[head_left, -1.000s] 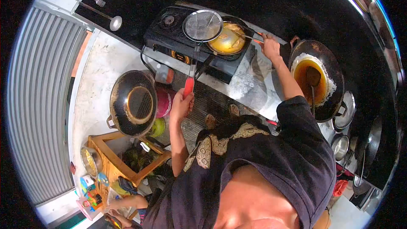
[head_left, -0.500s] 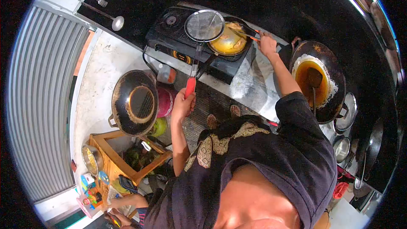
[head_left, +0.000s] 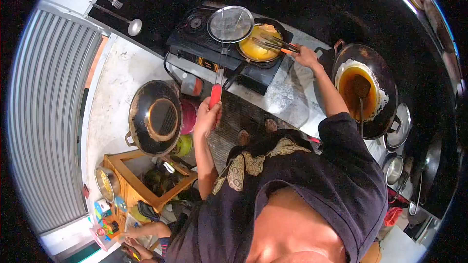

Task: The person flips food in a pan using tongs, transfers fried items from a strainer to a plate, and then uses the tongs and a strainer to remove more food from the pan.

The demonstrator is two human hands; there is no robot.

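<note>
My left hand point(head_left: 207, 118) is wrapped round the red handle of a round mesh strainer point(head_left: 230, 24), which hangs over the black gas stove point(head_left: 195, 31), left of the frying pan. Yellow oil with pale food pieces fills the frying pan point(head_left: 258, 61), which sits on the stove's right burner. My right hand point(head_left: 306, 57) grips metal tongs point(head_left: 277, 43) with orange on the grip, and their tips reach over the oil.
At right stands a wok point(head_left: 380, 54) of brown oil with a ladle in it. Another dark wok point(head_left: 138, 109) rests on the left counter. A spoon point(head_left: 135, 27) and fork lie at the upper left. Another person's hands point(head_left: 134, 241) show at the lower left.
The strainer has shifted slightly left and up with my left hand. The tongs have turned and moved over the middle of the pan, and their arms now show apart.
</note>
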